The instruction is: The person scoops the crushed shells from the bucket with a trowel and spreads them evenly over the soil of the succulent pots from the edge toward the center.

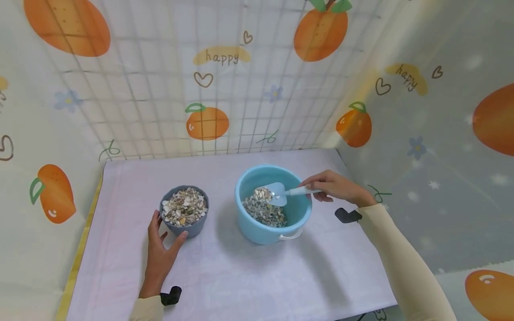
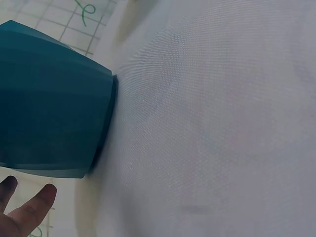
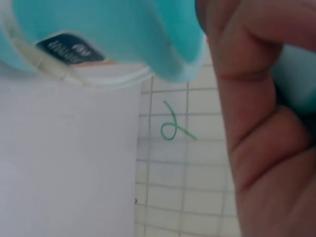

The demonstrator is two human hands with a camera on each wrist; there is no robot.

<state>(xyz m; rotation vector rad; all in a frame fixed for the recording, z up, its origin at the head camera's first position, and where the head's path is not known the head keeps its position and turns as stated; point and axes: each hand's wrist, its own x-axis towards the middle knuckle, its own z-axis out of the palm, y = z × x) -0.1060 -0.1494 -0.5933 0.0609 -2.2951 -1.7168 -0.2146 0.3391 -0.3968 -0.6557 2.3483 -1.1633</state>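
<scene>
A grey-blue pot point(image 1: 195, 228) full of small shell and stone chips point(image 1: 184, 207) stands on the table's left side. My left hand point(image 1: 159, 254) rests against its near left side, thumb and fingers spread and fairly straight. In the left wrist view, two fingertips show just beside the pot point(image 2: 54, 98). My right hand point(image 1: 331, 185) grips the white handle of a small pale blue scoop point(image 1: 279, 199). The scoop, carrying some chips point(image 1: 263, 194), is over the inside of a light blue bucket point(image 1: 257, 229). Greyish gravel point(image 1: 265, 214) lies in the bucket.
A pale cloth covers the table point(image 1: 225, 281). The bucket's white handle point(image 1: 292, 235) hangs down at its front. Behind the table rises a curtain point(image 1: 160, 93) printed with oranges, over a wire grid. A similar grey sheet point(image 1: 453, 191) closes the right side.
</scene>
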